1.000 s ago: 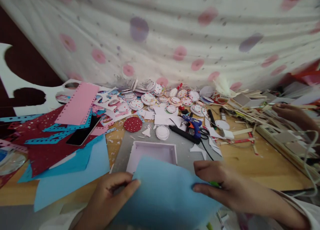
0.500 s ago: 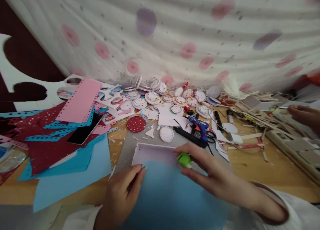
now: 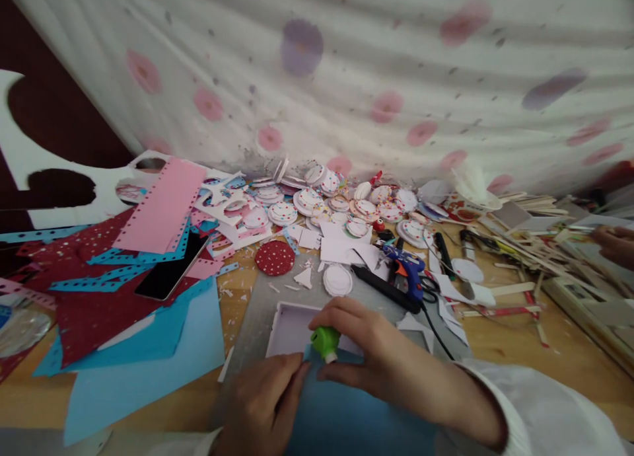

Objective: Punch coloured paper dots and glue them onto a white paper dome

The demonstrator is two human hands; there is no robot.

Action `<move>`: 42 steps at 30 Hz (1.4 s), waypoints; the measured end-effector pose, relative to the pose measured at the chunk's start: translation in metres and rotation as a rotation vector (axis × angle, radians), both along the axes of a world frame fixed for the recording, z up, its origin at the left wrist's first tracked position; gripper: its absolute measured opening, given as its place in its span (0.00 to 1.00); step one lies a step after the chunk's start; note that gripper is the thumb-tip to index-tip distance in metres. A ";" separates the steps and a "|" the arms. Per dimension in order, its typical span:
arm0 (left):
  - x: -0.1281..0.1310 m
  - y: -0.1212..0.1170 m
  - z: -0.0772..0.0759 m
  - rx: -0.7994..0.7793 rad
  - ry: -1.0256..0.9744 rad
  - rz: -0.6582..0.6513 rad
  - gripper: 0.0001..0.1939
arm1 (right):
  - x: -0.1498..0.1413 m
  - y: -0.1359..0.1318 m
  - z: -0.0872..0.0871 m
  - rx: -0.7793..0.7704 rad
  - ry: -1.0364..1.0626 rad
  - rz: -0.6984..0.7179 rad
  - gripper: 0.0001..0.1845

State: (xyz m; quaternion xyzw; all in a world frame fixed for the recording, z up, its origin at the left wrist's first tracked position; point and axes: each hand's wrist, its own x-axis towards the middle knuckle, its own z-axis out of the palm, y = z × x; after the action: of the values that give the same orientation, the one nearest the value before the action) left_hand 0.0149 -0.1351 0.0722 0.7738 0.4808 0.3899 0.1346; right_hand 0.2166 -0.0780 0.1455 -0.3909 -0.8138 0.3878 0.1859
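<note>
Between the thumb and fingers of my right hand [image 3: 381,353] is a small green paper punch [image 3: 325,342] with a whitish lower part. It sits at the upper edge of a blue paper sheet [image 3: 341,410], close to the sheet's left corner. My left hand [image 3: 267,396] pinches that corner between thumb and forefinger. Under the sheet's far edge lies a shallow lilac tray [image 3: 290,324], partly covered by the paper and my hands. Whether the punch's jaws are around the paper edge is hard to make out.
Coloured papers [image 3: 153,205], many with punched edges, and a phone [image 3: 171,271] lie at left. Decorated paper discs [image 3: 307,201] pile up behind. A blue glue gun [image 3: 410,271] with its cord and scissors [image 3: 430,287] lies right of the grey mat [image 3: 247,350]. Another person's hand [image 3: 614,244] is at far right.
My right hand has moved left with the green punch along the sheet's upper edge, towards my left hand. The blue sheet and my left hand sit slightly lower in view.
</note>
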 end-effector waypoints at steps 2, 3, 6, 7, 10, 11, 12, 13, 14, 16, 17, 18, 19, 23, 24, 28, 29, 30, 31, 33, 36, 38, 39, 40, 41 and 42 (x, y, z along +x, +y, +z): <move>-0.001 0.001 -0.002 -0.021 -0.004 -0.006 0.09 | -0.001 0.002 -0.002 0.000 -0.018 0.005 0.20; -0.001 0.001 -0.003 -0.036 -0.007 -0.009 0.09 | -0.001 0.003 -0.003 -0.010 -0.026 0.004 0.20; -0.001 0.002 -0.005 -0.069 -0.024 -0.015 0.08 | -0.003 0.007 -0.005 -0.055 -0.034 0.029 0.19; -0.001 0.002 -0.004 -0.082 -0.030 -0.016 0.09 | -0.003 0.008 -0.005 -0.071 -0.031 0.045 0.19; -0.001 0.003 -0.002 -0.205 -0.048 -0.019 0.10 | -0.005 0.010 -0.007 -0.138 -0.009 0.072 0.18; -0.001 0.003 0.000 -0.274 -0.058 -0.028 0.10 | -0.005 0.010 -0.007 -0.172 -0.008 0.064 0.19; -0.002 0.003 0.001 -0.350 -0.071 -0.034 0.10 | -0.006 0.011 -0.008 -0.209 -0.010 0.055 0.20; -0.002 0.003 0.002 -0.422 -0.088 -0.038 0.11 | -0.005 0.011 -0.009 -0.252 -0.015 0.051 0.21; -0.003 0.003 0.003 -0.481 -0.105 -0.038 0.11 | -0.005 0.011 -0.010 -0.298 -0.022 0.055 0.22; -0.004 0.004 0.004 -0.562 -0.132 -0.037 0.11 | -0.005 0.013 -0.013 -0.379 -0.019 0.065 0.22; -0.005 0.004 0.005 -0.596 -0.142 -0.036 0.11 | -0.004 0.014 -0.015 -0.411 -0.007 0.069 0.21; -0.005 0.005 0.005 -0.628 -0.153 -0.037 0.11 | -0.004 0.015 -0.017 -0.438 0.003 0.066 0.21; -0.004 0.006 0.006 -0.667 -0.165 -0.042 0.12 | -0.004 0.016 -0.019 -0.460 0.005 0.058 0.21; 0.000 0.009 0.011 -0.812 -0.279 -0.008 0.12 | -0.006 0.021 -0.027 -0.554 -0.032 0.052 0.21; 0.000 0.009 0.011 -0.843 -0.322 0.009 0.11 | -0.007 0.022 -0.027 -0.571 -0.038 0.059 0.20; -0.001 0.005 0.004 -0.976 -0.552 0.037 0.06 | -0.008 0.022 -0.025 -0.575 -0.055 0.058 0.17; -0.001 0.003 0.002 -1.000 -0.611 0.039 0.08 | -0.008 0.021 -0.024 -0.573 -0.066 0.055 0.16; -0.002 0.001 0.000 -1.017 -0.660 0.045 0.10 | -0.008 0.021 -0.023 -0.567 -0.078 0.054 0.16; -0.002 0.000 -0.001 -1.028 -0.693 0.051 0.13 | -0.008 0.021 -0.022 -0.556 -0.091 0.057 0.17; -0.002 0.000 0.000 -1.034 -0.710 0.062 0.16 | -0.008 0.022 -0.021 -0.540 -0.116 0.074 0.19; -0.001 0.002 0.006 -1.033 -0.648 0.062 0.18 | -0.009 0.023 -0.021 -0.519 -0.138 0.095 0.22; 0.000 0.003 0.010 -1.029 -0.604 0.062 0.17 | -0.009 0.023 -0.022 -0.506 -0.125 0.099 0.22; 0.000 0.004 0.011 -1.028 -0.588 0.056 0.17 | -0.010 0.023 -0.022 -0.497 -0.114 0.097 0.22; 0.000 0.005 0.012 -1.028 -0.574 0.048 0.17 | -0.010 0.023 -0.022 -0.490 -0.106 0.096 0.22; 0.000 0.005 0.012 -1.024 -0.561 0.041 0.17 | -0.010 0.023 -0.022 -0.487 -0.103 0.095 0.22; 0.000 0.005 0.012 -1.021 -0.544 0.032 0.17 | -0.010 0.023 -0.022 -0.483 -0.103 0.094 0.22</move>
State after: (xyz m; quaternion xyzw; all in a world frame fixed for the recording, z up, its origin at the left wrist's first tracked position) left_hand 0.0146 -0.1304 0.0847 0.4754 0.5675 0.2956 0.6038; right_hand 0.2069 -0.0553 0.1234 -0.4050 -0.7232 0.5587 0.0273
